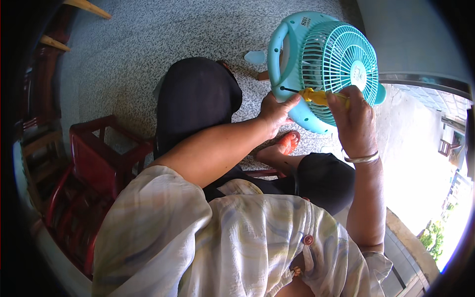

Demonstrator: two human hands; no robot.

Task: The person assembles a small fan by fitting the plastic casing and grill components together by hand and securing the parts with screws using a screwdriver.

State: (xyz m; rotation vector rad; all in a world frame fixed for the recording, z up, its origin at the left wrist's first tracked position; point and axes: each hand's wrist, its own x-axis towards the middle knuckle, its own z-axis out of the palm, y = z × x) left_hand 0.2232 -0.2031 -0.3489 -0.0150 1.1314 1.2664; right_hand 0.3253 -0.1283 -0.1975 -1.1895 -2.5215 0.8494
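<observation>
A turquoise fan [292, 64] with a round slatted grille is held up in front of my knees, its frame edge turned toward me. My left hand [274, 113] grips the lower left of that frame, with the thumb on top and the other fingers partly hidden behind. In my right hand [355, 123] is a screwdriver [316, 96] with a yellow handle and a dark shaft, lying across the grille. Its tip meets a small dark hole in the frame, just above my left thumb. A bangle [363, 158] circles my right wrist.
A dark red wooden chair [96, 163] stands to my left. Behind the fan's handle, a light blue piece [255, 57] lies on the speckled floor [123, 64]. Pale wooden legs [89, 7] show at the upper left. A bright doorway opens to the right.
</observation>
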